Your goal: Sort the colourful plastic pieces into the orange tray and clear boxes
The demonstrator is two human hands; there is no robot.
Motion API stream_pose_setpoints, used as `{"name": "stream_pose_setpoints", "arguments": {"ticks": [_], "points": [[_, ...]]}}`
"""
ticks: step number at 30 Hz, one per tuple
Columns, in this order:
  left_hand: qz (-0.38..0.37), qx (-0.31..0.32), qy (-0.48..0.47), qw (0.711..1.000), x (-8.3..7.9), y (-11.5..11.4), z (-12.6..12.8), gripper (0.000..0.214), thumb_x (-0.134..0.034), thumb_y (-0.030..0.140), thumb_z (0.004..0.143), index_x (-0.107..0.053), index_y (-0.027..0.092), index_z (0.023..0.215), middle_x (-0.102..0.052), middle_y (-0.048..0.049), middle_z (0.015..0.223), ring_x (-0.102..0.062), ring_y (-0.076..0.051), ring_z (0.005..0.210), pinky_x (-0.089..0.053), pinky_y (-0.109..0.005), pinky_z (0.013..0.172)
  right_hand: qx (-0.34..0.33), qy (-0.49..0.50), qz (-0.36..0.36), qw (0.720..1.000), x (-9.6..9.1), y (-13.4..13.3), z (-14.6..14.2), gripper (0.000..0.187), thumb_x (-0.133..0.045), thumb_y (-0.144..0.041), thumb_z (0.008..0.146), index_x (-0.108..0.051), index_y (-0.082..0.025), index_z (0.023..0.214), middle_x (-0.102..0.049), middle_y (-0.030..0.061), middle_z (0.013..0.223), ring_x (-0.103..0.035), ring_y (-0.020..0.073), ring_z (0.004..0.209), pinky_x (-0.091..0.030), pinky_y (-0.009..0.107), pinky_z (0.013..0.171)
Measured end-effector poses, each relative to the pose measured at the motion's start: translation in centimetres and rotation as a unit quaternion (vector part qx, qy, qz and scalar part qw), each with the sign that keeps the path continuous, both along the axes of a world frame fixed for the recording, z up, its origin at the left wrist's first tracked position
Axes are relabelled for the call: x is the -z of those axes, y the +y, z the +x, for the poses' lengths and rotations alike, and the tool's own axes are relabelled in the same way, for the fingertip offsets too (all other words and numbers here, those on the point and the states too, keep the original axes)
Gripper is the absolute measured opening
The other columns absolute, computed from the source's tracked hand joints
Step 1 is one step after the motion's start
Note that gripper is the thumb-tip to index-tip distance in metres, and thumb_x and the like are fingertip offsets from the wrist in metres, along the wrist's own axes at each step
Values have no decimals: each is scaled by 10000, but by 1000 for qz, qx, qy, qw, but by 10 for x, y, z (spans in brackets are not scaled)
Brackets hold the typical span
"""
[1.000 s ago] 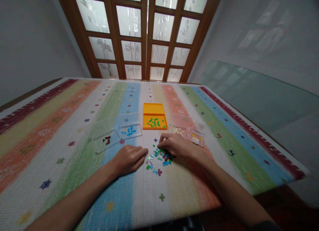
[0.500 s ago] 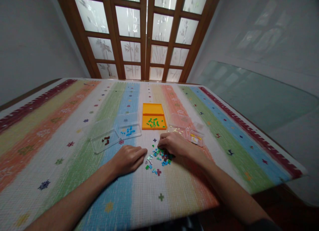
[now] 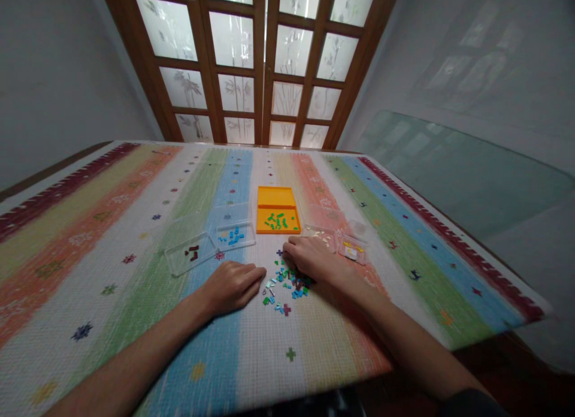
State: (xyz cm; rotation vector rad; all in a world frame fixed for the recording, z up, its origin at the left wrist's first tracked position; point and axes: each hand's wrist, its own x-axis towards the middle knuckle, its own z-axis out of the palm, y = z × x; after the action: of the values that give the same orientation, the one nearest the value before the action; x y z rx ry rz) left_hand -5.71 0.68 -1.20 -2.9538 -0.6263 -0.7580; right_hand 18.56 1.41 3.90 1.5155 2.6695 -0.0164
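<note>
My left hand (image 3: 233, 286) rests on the tablecloth, fingers stretched toward the pile and thumb a little apart, with nothing seen in it. Between my hands lies a loose pile of small coloured bricks (image 3: 294, 280), mostly blue and green with some brown and pale ones. Over the pile's far right side, my right hand (image 3: 309, 256) is closed with its fingers bent down; its fingertips hide whatever they may hold. Just beyond is an open orange case (image 3: 278, 232) with several green bricks (image 3: 277, 220) in its near half.
Left of the case stand clear boxes, one with blue bricks (image 3: 233, 235), another with brown bricks (image 3: 193, 253). To the right are a clear box with cream pieces (image 3: 317, 231) and a small box with yellow pieces (image 3: 353, 247). A striped tablecloth (image 3: 287, 381) covers the table.
My right hand has shifted slightly left and away from me above the pile. My left hand and the boxes stay in place.
</note>
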Motion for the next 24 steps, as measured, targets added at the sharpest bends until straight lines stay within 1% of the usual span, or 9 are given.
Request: {"name": "stream_pose_setpoints", "arguments": {"ticks": [5,9,12,15,18,21,24], "points": [[7,-3,3,1000,-1,-1,0,299,-355,202,1049,-639,170,962,-619,4,654,-587,-150,545,-430,-286,499,-18,39,-46,998,-6,0,7,210,-544,-151,959,-753,-166,968,-714,89,970,-601,179,799,-300,299,611],[6,-2,6,1000,-2,0,0,302,-353,201,1047,-640,169,957,-613,4,649,-584,-151,541,-430,-289,494,-4,66,-66,996,-8,2,9,210,-534,-145,958,-742,-152,992,-718,99,1001,-596,177,803,-344,285,656],[2,-1,6,1000,-2,0,0,283,-367,188,1037,-639,167,966,-614,3,654,-578,-150,540,-432,-287,492,2,71,-70,995,-8,2,6,169,-546,-111,938,-708,-139,979,-708,101,991,-591,181,814,-341,288,661],[-2,1,4,1000,-1,-1,0,265,-379,180,1027,-637,167,968,-618,-1,660,-581,-147,550,-435,-277,500,6,67,-67,995,-5,1,3,163,-529,-84,930,-669,-140,989,-694,106,984,-581,186,813,-316,294,637],[-7,0,2,1000,-1,0,-1,255,-387,185,1022,-635,172,964,-617,-2,659,-580,-144,553,-433,-269,506,10,82,-56,995,1,2,5,152,-515,-85,937,-644,-148,987,-688,108,993,-579,189,825,-316,294,648],[-13,1,-1,1000,-1,0,0,246,-394,185,1018,-634,175,962,-615,-2,658,-574,-141,550,-425,-263,507,13,119,-30,992,6,7,12,126,-539,-93,926,-628,-160,986,-680,94,1002,-578,188,845,-332,284,668],[-14,-1,4,1000,-1,0,0,253,-388,183,1022,-631,172,955,-613,-4,657,-574,-143,553,-420,-264,509,6,168,4,986,2,16,20,97,-547,-107,931,-609,-164,977,-669,86,987,-578,187,860,-358,274,697]]}}
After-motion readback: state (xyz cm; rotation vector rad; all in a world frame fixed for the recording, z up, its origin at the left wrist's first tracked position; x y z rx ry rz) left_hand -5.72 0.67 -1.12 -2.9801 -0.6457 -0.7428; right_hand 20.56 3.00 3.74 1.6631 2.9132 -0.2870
